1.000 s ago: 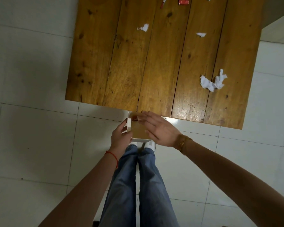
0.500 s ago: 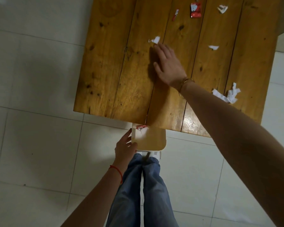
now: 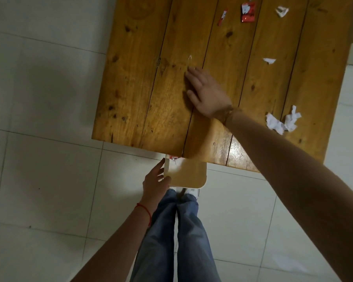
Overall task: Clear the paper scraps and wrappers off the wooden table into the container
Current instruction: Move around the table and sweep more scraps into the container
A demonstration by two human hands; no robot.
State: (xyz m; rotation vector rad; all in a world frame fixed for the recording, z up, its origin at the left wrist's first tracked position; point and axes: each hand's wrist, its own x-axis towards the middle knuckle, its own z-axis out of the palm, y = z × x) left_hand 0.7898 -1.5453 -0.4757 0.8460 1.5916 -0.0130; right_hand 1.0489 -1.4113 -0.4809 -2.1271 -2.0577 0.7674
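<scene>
My right hand (image 3: pixel 206 92) lies flat on the wooden table (image 3: pixel 141 88), its fingertips just short of a faint small white scrap (image 3: pixel 190 57). My left hand (image 3: pixel 154 180) grips the left side of a tan container (image 3: pixel 189 176) held just under the table's near edge, with a red and white scrap (image 3: pixel 173 158) inside it. On the table lie a crumpled white paper (image 3: pixel 281 122) near the right edge, a small white scrap (image 3: pixel 269 60), another white scrap (image 3: pixel 281 11), a red wrapper (image 3: pixel 248 14) and a thin red-white strip (image 3: pixel 222 17).
The table stands on a pale tiled floor (image 3: pixel 49 169). My legs in blue jeans (image 3: pixel 175 231) and white shoes are right below the container. The table's right edge borders more floor.
My right hand left the container, reached out to the small white scrap mid-table, and has now drawn back toward the near edge. My left hand still holds the container.
</scene>
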